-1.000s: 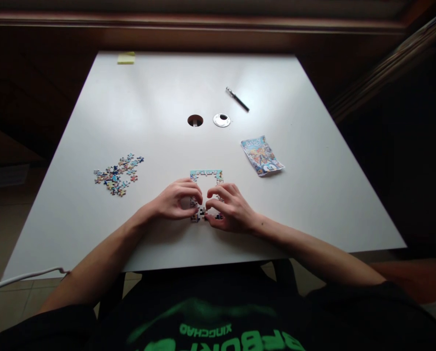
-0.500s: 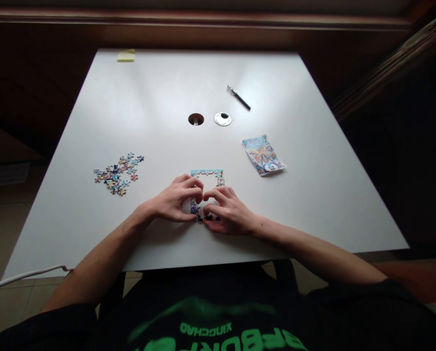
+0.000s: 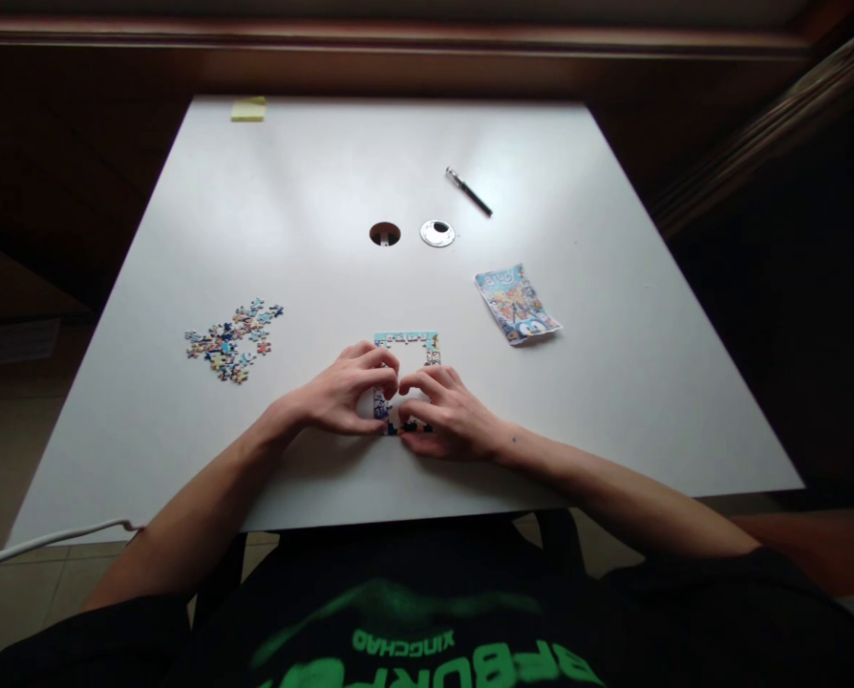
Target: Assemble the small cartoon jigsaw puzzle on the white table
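Observation:
A small jigsaw frame [image 3: 405, 338] lies on the white table [image 3: 327, 191] near the front edge, only its border joined. My left hand [image 3: 345, 394] rests on the frame's left side, fingers curled and pressed down on the pieces. My right hand [image 3: 445, 411] covers the lower right of the frame, fingers bent and pinched against its bottom edge. The fingertips of both hands nearly meet over the frame's lower left corner. What lies under the fingers is hidden. A heap of loose puzzle pieces [image 3: 232, 338] sits to the left of my left hand.
A colourful puzzle packet [image 3: 517, 304] lies to the right of the frame. Farther back are a black pen [image 3: 469, 192], a round cable hole [image 3: 385, 233], its white cover [image 3: 437, 233] and a yellow sticky pad [image 3: 247, 110]. A white cable [image 3: 47, 540] hangs at lower left.
Both hands have shifted slightly toward the frame's lower left corner and pressed the bottom pieces down; in the last half second they hardly moved.

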